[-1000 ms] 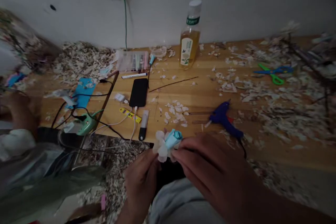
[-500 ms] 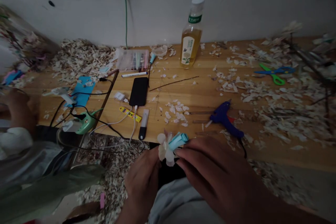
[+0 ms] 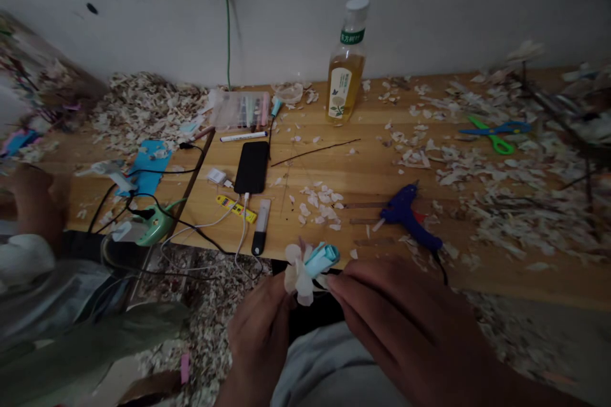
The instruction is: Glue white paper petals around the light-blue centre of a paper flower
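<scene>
Blue rolled paper (image 3: 322, 259) sits amid pale petals (image 3: 304, 276), left of the glue gun (image 3: 405, 213). Left hand (image 3: 260, 324) grips the flower (image 3: 304, 293), right hand (image 3: 396, 311) pinches one petal (image 3: 321, 281): apparently petal-fitting, next needing gentle pressure.

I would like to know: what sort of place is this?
Probably a craft workspace: a long, light-brown wooden table is strewn with pale, petal-like scraps, and a dark-blue glue gun and green-and-blue scissors lie there.

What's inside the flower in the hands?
A blue roll sticks out from among pale petals. The petals cover its other end, so what's down there can't be seen.
</scene>
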Motion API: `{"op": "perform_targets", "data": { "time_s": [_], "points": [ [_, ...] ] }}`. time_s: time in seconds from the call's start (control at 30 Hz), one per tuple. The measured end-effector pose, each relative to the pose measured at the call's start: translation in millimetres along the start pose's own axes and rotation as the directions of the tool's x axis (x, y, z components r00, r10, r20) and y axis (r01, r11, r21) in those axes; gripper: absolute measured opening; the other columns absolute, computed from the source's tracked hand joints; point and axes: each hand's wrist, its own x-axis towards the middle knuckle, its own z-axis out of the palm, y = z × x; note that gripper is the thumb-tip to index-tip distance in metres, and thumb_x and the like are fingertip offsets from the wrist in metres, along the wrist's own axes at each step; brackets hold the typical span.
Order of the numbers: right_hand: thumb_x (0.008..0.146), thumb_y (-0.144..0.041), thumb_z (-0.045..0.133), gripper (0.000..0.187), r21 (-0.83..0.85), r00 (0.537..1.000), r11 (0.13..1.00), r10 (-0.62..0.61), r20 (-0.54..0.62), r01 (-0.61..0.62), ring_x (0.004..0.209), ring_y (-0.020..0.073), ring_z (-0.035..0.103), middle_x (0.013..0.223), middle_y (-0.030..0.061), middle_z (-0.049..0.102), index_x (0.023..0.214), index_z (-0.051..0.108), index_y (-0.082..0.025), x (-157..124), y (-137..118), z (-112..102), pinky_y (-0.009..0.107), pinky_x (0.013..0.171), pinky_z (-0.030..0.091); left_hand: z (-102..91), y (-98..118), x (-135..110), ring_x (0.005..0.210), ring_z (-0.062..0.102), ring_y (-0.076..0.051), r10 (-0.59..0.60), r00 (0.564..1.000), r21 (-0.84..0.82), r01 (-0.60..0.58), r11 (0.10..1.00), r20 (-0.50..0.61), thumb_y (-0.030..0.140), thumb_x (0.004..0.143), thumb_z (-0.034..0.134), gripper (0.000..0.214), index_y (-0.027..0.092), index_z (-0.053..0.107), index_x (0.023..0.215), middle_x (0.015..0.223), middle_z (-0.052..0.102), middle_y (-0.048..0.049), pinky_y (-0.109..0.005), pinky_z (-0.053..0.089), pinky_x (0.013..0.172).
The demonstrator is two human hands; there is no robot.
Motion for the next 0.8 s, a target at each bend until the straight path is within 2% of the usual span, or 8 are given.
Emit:
{"op": "perform_targets", "data": {
  "time_s": [0.1,0.3,0.37,0.5,0.67,0.73,0.8],
  "points": [
    [0.099,-0.017,0.050,0.029,-0.040,1.000,0.999,-0.023,0.006,0.023,0.097,0.0202,0.059,0.112,0.0082,0.066,0.124,0.061,-0.012,-1.9,-2.3,0.7,0.037,0.086,0.050,-0.4,-0.1,-0.8,0.087,0.074,-0.012,0.007,1.000,0.001,-0.007,1.000,0.000,0.005,0.089,0.057,0.029,0.022,0.066,0.111,0.096,0.078,-0.0013,-0.019,0.054,0.088],
    [0.097,-0.014,0.052,0.027,-0.023,0.998,0.998,-0.053,-0.025,0.052,0.093,0.0194,0.060,0.108,0.0072,0.068,0.121,0.063,-0.011,-1.8,-6.3,4.6,0.036,0.082,0.052,0.9,1.4,2.7,0.071,0.072,-0.010,-0.008,0.999,-0.037,0.006,0.999,-0.031,0.007,0.090,0.055,0.027,0.021,0.068,0.110,0.085,0.077,-0.0005,-0.015,0.054,0.070],
    [0.096,-0.014,0.053,0.027,-0.016,0.999,0.999,-0.045,-0.017,0.044,0.093,0.0197,0.061,0.108,0.0072,0.068,0.121,0.062,-0.011,-1.9,-6.0,5.5,0.036,0.083,0.052,0.3,1.3,2.3,0.073,0.073,-0.012,0.005,0.999,-0.037,-0.006,0.999,-0.043,0.006,0.090,0.055,0.028,0.021,0.068,0.110,0.086,0.077,-0.0010,-0.017,0.055,0.071],
    [0.095,-0.014,0.054,0.029,-0.026,1.000,1.000,-0.005,0.009,0.005,0.095,0.0213,0.061,0.111,0.0089,0.068,0.124,0.061,-0.011,-2.5,-5.3,7.2,0.038,0.084,0.053,-2.3,1.4,-0.2,0.084,0.074,-0.014,-0.014,1.000,-0.018,0.014,1.000,0.004,0.004,0.089,0.055,0.032,0.021,0.067,0.112,0.095,0.078,-0.0029,-0.020,0.056,0.080],
    [0.095,-0.015,0.055,0.030,-0.033,1.000,0.999,0.004,0.010,-0.003,0.095,0.0198,0.062,0.110,0.0079,0.068,0.125,0.059,-0.013,0.7,-9.3,2.9,0.035,0.085,0.053,-2.9,0.4,0.2,0.083,0.074,-0.014,-0.024,1.000,0.004,0.024,1.000,0.013,0.005,0.088,0.055,0.031,0.021,0.069,0.112,0.094,0.079,-0.0028,-0.019,0.055,0.079],
    [0.095,-0.018,0.056,0.028,-0.042,0.999,0.999,0.018,-0.028,-0.019,0.094,0.0181,0.063,0.106,0.0069,0.069,0.123,0.058,-0.014,1.7,-6.9,-4.8,0.032,0.084,0.054,-4.1,-6.3,-1.1,0.076,0.074,-0.013,-0.068,0.998,0.039,0.068,0.997,-0.004,0.008,0.089,0.056,0.027,0.022,0.071,0.107,0.087,0.078,-0.0015,-0.017,0.055,0.071],
    [0.097,-0.026,0.055,0.026,-0.078,0.991,0.991,0.100,-0.085,-0.107,0.093,0.0182,0.064,0.104,0.0067,0.069,0.121,0.058,-0.017,-1.3,4.6,-12.9,0.032,0.083,0.054,-6.6,-18.5,-4.8,0.069,0.072,-0.013,-0.155,0.984,0.090,0.163,0.982,-0.091,0.014,0.089,0.058,0.021,0.023,0.073,0.099,0.081,0.077,-0.0002,-0.018,0.054,0.065]
  ]
}}
